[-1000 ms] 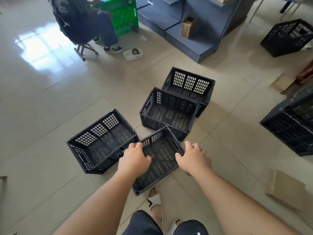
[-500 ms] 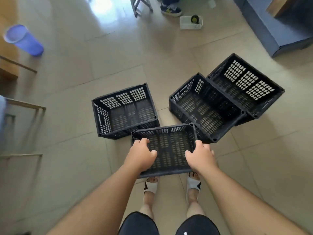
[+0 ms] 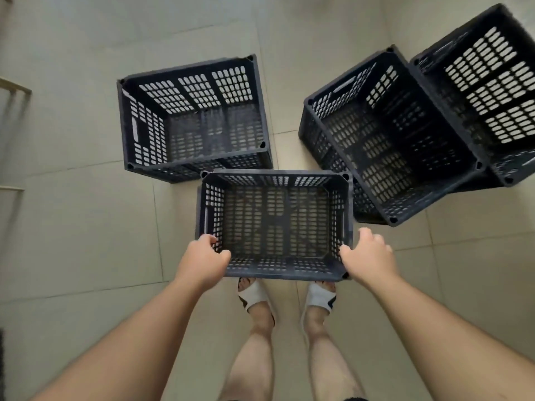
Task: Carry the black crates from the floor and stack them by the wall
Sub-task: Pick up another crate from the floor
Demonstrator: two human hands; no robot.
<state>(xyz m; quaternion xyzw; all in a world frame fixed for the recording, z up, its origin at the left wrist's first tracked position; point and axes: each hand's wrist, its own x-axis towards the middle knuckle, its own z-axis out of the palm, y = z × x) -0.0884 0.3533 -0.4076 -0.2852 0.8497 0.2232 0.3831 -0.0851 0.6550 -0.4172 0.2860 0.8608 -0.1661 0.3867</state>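
Observation:
A black slotted crate [image 3: 275,224] sits open side up right in front of my feet. My left hand [image 3: 202,260] grips its near left corner, fingers curled over the rim. My right hand [image 3: 369,257] holds the near right corner, thumb inside the rim. Three more black crates stand on the tiled floor: one [image 3: 192,118] behind and to the left, one [image 3: 385,134] to the right, and one [image 3: 486,91] at the far right, overlapping the one to the right.
The floor is pale tile. My feet in white sandals [image 3: 254,295] stand just below the held crate. Thin wooden furniture legs [image 3: 13,88] show at the left edge.
The view has tilted down and closer, so the chair, the blue bin and the blue steps have left the frame. Both hands have slid out to the crate's near corners.

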